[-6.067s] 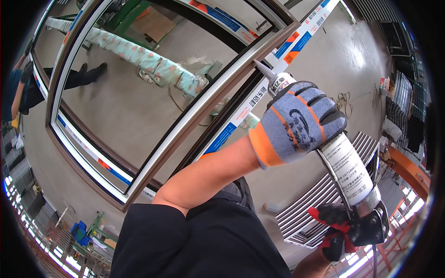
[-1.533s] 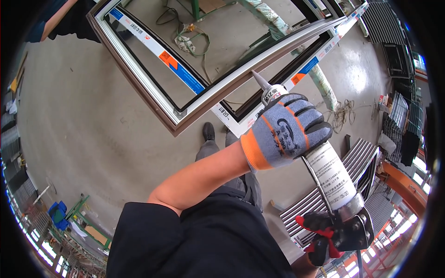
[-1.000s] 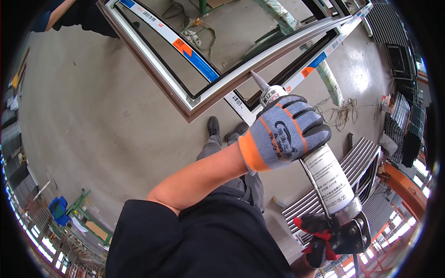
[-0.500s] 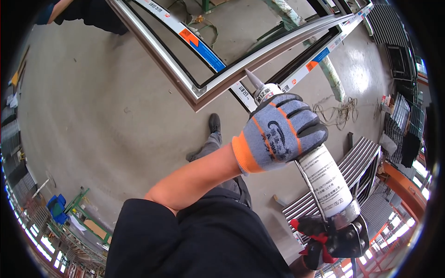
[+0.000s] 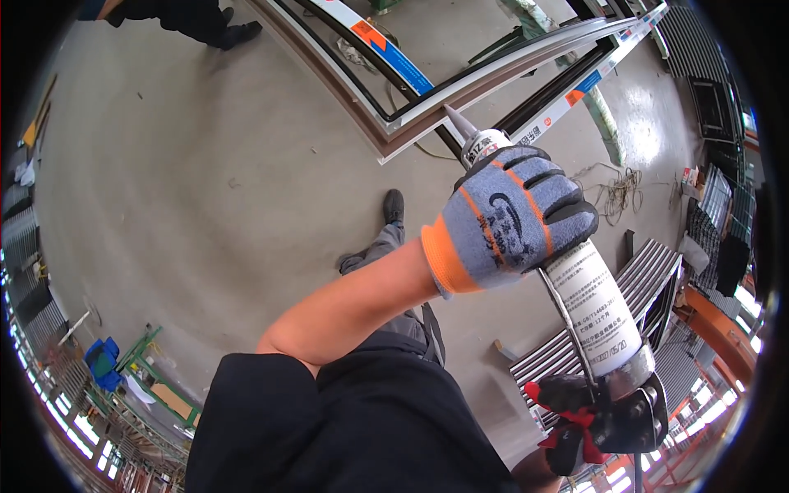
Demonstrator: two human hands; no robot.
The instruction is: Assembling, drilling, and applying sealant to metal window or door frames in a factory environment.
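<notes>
Over the concrete floor (image 5: pixel 205 189), left hand (image 5: pixel 509 218) wraps the sealant cartridge (image 5: pixel 588 304), right hand (image 5: pixel 588 415) squeezes the caulking gun's grip. Nozzle (image 5: pixel 456 123) meets the window frame (image 5: pixel 427 107) corner; best kept low, pressure steady.

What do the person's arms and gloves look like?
The left hand wears a blue-grey knit glove with a bright orange cuff, orange stripes, dark rubbery fingertips and a dark curly mark on the back. That forearm is bare, with a short black sleeve above. The right hand wears a black glove with red trim.
</notes>
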